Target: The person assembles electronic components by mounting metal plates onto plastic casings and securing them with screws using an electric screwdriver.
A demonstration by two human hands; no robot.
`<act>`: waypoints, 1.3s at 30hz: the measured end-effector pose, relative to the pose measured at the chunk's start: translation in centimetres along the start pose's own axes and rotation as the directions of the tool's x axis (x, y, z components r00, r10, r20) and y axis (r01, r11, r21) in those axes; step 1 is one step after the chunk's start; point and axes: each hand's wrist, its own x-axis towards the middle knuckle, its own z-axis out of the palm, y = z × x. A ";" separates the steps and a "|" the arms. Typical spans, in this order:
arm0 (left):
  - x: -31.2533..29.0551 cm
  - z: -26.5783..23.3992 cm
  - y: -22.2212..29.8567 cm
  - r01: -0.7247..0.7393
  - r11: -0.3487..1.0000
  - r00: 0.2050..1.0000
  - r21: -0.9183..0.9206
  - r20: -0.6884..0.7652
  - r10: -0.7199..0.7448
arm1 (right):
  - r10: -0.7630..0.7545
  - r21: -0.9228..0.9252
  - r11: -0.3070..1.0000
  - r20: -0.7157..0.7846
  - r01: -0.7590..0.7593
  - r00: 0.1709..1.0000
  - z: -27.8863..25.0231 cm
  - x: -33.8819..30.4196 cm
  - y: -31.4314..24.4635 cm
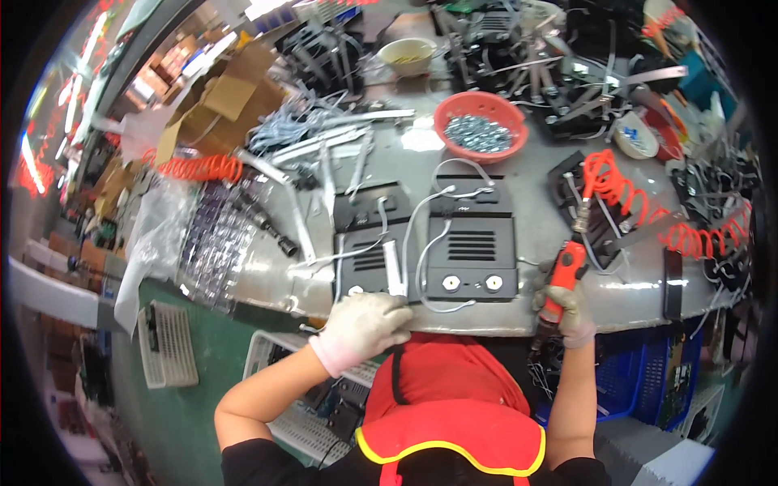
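Note:
My right hand (571,312), in a pale work glove, is wrapped round a red air screwdriver (565,271) held upright beside the table's front edge. A coiled orange hose (604,174) joins its top end. My left hand (365,324), gloved too, lies at the near edge of a black slotted panel (361,267). Its fingers are curled together, and what they hold, if anything, is hidden. A white strip (392,267) lies on that panel just beyond the fingers. Between my hands sits a second black slotted panel (472,251) with two round white fittings and a looped grey cable (421,271).
A red bowl of small metal parts (462,101) stands beyond the panels. A clear plastic bag of parts (215,243), loose white strips (324,150) and an open cardboard box (231,97) lie left. Black parts with cables (579,89) are heaped at the far right. Blue crates (648,373) stand below.

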 end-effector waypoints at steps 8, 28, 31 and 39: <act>21.0 -2.1 -10.2 0.074 0.980 0.887 0.186 -0.461 0.021 | 0.045 0.030 0.998 0.064 -0.047 0.997 -0.4 -0.1 -0.3; 28.0 -1.5 -11.7 0.180 0.951 0.910 -0.251 -0.324 -0.257 | 0.079 0.085 0.993 0.105 -0.088 0.991 -1.3 0.6 -0.1; 22.1 -3.3 -11.0 0.152 0.838 0.839 -0.524 -0.379 -0.390 | 0.074 0.085 0.993 0.103 -0.083 0.992 -1.4 0.6 0.1; 3.7 1.8 -10.9 0.012 0.084 0.743 -0.996 -0.048 -0.667 | 0.058 0.072 0.995 0.078 -0.064 0.995 -0.7 0.4 0.0</act>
